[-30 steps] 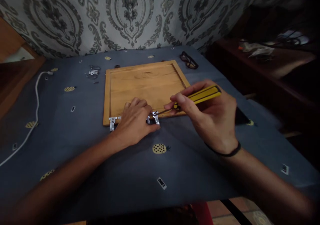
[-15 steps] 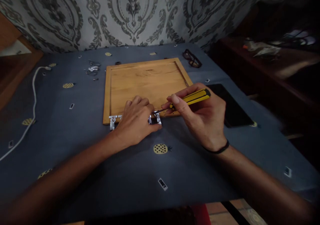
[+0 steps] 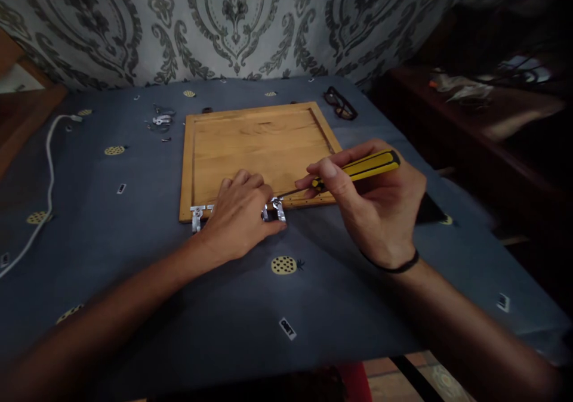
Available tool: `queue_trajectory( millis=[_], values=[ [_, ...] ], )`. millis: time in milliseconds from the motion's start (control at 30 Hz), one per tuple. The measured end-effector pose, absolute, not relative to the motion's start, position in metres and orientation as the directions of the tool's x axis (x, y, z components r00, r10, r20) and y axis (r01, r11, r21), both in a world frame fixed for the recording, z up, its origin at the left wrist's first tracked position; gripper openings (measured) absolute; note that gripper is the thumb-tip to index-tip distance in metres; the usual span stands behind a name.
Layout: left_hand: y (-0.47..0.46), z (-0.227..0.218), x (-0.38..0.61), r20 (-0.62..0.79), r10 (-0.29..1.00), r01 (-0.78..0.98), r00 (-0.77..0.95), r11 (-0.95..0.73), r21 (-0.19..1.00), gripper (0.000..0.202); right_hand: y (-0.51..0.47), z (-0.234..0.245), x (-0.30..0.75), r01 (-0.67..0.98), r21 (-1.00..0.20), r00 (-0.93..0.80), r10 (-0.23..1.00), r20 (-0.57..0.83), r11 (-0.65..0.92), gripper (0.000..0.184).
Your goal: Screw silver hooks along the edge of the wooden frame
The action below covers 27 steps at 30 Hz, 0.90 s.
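A framed wooden panel lies flat on the cloth-covered table. Along its near edge, my left hand is closed around a metal hinge, thumb in front and fingers on the wood. My right hand grips a yellow and black screwdriver by its handle, held at a low slant. Its thin shaft points left, the tip at the hinge; whether it sits in a screw is too small to tell. Another metal hinge is at the panel's near left corner, partly beside my left wrist.
Small metal parts lie left of the panel, with a screw nearby. Behind its right corner are dark-framed glasses. A dark flat tablet-like object is partly behind my right hand. A white cable runs along the left side.
My right hand and the screwdriver handle have shifted right, while the tip stays at the hinge. My left hand keeps its hold. The whole view has moved slightly.
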State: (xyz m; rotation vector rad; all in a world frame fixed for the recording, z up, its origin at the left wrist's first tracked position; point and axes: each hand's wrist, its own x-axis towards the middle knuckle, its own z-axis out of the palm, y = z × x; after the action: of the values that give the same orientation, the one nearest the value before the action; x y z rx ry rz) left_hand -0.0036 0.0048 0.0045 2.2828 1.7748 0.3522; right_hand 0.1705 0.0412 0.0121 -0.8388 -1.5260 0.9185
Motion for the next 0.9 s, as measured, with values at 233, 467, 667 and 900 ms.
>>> queue_trajectory(
  millis=[233, 467, 667, 900],
  values=[
    [0.005, 0.005, -0.003, 0.045, 0.970, 0.909, 0.238, -0.239, 0.341, 0.025, 0.042, 0.009, 0.166, -0.002, -0.891, -0.185, 0.875, 0.447, 0.455, 0.030],
    [0.006, 0.006, -0.003, 0.029, 0.968, 0.913, 0.249, -0.245, 0.325, 0.027, 0.044, 0.010, 0.168, 0.046, -0.900, -0.201, 0.887, 0.416, 0.433, 0.033],
    [0.005, 0.004, -0.004, 0.054, 0.968, 0.914, 0.246, -0.250, 0.319, 0.026, 0.044, 0.010, 0.170, 0.059, -0.889, -0.191, 0.879, 0.437, 0.455, 0.033],
    [0.005, 0.005, -0.003, 0.050, 0.973, 0.910, 0.225, -0.228, 0.347, 0.028, 0.038, 0.020, 0.175, 0.064, -0.875, -0.133, 0.873, 0.468, 0.479, 0.027]
  ],
)
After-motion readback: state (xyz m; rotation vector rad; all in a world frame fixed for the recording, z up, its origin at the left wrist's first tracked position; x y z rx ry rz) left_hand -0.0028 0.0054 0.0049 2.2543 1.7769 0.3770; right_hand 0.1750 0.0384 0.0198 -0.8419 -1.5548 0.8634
